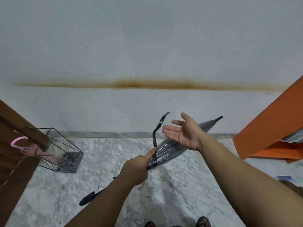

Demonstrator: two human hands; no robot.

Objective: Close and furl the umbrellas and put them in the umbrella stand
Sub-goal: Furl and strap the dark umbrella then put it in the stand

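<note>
The folded grey umbrella (pixel 165 153) is clasped around its gathered canopy by the left hand (pixel 136 167), whose fingers are wrapped closed about the fabric while the forefinger is stretched forward and pressed against the base of the black closure strap (pixel 157 133). The strap is seen rising loose from the bundle, a flat, glossy ribbon curving upward and ending free in the air. The right hand (pixel 183 131) is held just beyond the strap, spread open with the palm turned up and nothing grasped in it, in front of the upper part of the canopy. From the grip the umbrella is slanted up and to the right, its pleated, slightly shiny cloth tapering to a short black tip (pixel 218 118) near the wall; below the wrist its dark curved handle (pixel 87 198) is shown low over the floor. Well apart to the left, the umbrella stand (pixel 59 149) is set on the floor: a thin black wire frame of angular, geometric outline with a dark speckled base, in which a pink umbrella (pixel 21 143) with a hooked handle is lodged. The floor (pixel 114 210) is of mottled grey-white marble, and the pale wall (pixel 147 46) is crossed by a rusty brown streak.
</note>
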